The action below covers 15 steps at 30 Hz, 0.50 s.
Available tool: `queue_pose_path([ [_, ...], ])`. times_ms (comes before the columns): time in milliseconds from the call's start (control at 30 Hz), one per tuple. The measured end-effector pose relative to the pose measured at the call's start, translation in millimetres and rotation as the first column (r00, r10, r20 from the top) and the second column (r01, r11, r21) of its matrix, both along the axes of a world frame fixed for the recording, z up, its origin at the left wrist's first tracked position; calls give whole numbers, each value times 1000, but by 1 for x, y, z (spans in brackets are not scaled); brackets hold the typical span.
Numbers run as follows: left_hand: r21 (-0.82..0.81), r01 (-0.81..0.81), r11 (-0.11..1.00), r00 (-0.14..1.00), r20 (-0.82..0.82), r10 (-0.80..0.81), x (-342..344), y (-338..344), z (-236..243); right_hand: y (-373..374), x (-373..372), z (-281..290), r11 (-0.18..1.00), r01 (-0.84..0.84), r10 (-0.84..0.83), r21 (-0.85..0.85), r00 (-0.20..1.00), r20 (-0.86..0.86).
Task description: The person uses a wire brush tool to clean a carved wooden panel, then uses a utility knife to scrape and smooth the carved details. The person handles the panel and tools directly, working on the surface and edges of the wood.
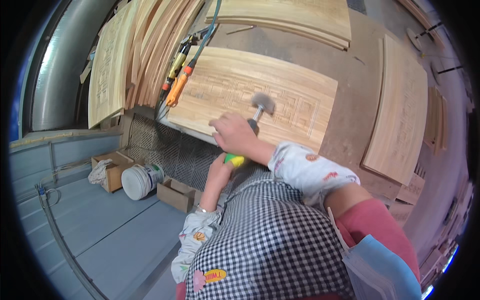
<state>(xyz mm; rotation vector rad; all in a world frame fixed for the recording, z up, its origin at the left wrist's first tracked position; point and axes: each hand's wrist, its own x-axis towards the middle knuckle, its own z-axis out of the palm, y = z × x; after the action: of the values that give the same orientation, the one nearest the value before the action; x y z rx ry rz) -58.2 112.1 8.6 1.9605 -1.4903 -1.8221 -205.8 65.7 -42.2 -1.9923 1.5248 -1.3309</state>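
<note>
right hand, carved panel, brown worktop, bucket

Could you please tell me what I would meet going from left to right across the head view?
Curved silver metal surface → white bucket → small open box → left hand → grey tool head → carved wooden panel at the right.
</note>
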Motion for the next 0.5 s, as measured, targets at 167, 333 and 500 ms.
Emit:
queue_pose_path([
  [167,-104,-223,969,973,-89,214,-31,0,-19,-36,-18,-6,997,-35,35,-66,999,12],
  [333,-4,-64,998,998,-23,64,-19,-6,-10,-13,-16,-5,998,-55,54,14,997,51],
  [500,-80,-150,985,987,-62,145,-41,-9,-18,-35,-33,-4,998,-56,56,-29,998,-1],
])
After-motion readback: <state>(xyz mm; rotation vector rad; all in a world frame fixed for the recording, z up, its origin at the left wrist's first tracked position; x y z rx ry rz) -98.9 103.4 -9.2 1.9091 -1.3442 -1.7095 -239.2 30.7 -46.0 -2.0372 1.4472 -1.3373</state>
